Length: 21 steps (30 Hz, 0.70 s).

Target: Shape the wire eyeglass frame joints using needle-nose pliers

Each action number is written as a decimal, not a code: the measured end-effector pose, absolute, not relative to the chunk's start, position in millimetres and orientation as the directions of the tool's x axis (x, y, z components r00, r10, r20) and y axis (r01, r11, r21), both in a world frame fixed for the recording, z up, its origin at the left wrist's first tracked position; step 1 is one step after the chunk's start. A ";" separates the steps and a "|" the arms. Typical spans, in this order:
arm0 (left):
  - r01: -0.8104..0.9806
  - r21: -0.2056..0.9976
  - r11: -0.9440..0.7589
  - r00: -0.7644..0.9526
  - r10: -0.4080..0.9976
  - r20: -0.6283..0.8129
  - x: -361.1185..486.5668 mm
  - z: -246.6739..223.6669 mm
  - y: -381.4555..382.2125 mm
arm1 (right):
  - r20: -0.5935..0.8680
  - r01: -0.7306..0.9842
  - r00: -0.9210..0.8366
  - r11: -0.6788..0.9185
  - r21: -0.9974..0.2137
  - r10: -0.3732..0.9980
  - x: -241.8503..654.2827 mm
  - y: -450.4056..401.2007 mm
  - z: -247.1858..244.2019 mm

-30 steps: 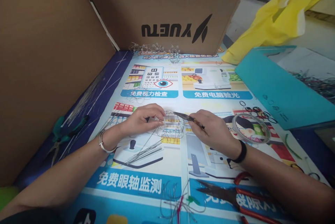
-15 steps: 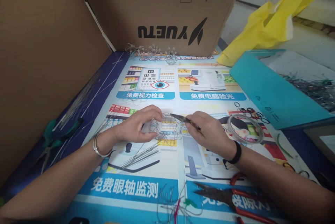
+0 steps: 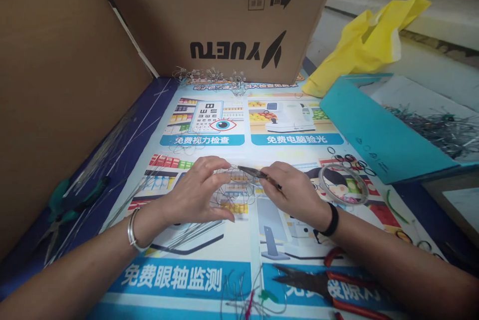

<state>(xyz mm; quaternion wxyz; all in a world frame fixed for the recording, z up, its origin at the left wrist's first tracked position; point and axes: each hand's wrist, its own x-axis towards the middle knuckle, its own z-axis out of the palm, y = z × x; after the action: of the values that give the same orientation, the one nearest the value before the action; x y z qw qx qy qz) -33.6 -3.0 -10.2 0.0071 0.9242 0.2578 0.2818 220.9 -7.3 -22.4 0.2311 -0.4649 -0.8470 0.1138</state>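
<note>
A loose piece of bent, looped silver wire [image 3: 234, 192] sits between my hands, above the printed sheet. My left hand [image 3: 204, 187] is at its left side, fingertips near or touching its upper edge and thumb spread well below. In my right hand [image 3: 294, 187] is a pair of needle-nose pliers [image 3: 251, 171], the jaws pointing left at the top of the wirework. Whether the jaws grip a wire is too fine to tell. Straight wires [image 3: 194, 235] lie under my left hand, and a wire cluster with pink and green bits [image 3: 249, 297] lies nearer me.
Red-handled cutters [image 3: 318, 282] lie at the front right, green-handled pliers [image 3: 62, 210] at the left. A clear ring [image 3: 343, 184] and black bands [image 3: 348, 158] are right of my hand. Cardboard [image 3: 224, 5] stands behind; a teal box [image 3: 374, 135] holds wire pieces, near a yellow bag [image 3: 359, 50].
My left thumb has spread down, away from the fingers. The pliers' tip has moved in close to the left fingertips. The whole view has shifted slightly.
</note>
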 end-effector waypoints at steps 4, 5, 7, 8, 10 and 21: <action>0.453 0.135 -0.881 0.744 0.457 0.488 -32.5 -7.9 -4.0 | 0.275 0.737 -0.466 0.541 -0.405 0.841 221.2 -7.5 -22.2; 0.452 0.139 -0.881 0.746 0.459 0.482 -32.6 -7.2 -4.0 | 0.275 0.736 -0.469 0.544 -0.404 0.839 221.3 -7.5 -22.4; 0.456 0.149 -0.877 0.744 0.468 0.476 -32.9 -5.9 -4.0 | 0.279 0.733 -0.470 0.547 -0.405 0.837 221.4 -7.4 -23.0; 0.458 0.152 -0.876 0.741 0.471 0.479 -33.0 -5.4 -4.0 | 0.283 0.732 -0.469 0.547 -0.405 0.837 221.4 -7.4 -23.3; 0.456 0.155 -0.876 0.738 0.470 0.485 -33.0 -4.6 -4.0 | 0.288 0.732 -0.465 0.547 -0.406 0.837 221.4 -7.4 -23.9; 0.416 0.207 -0.885 0.723 0.461 0.515 -35.0 -3.8 0.9 | 0.264 0.743 -0.469 0.538 -0.399 0.843 221.0 -7.0 -21.7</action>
<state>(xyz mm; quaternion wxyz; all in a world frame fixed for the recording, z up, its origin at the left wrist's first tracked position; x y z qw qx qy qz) -35.0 0.9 -3.8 0.0385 0.9273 0.2365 0.2876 221.0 -7.0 -21.7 0.2184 -0.4669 -0.8492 0.1149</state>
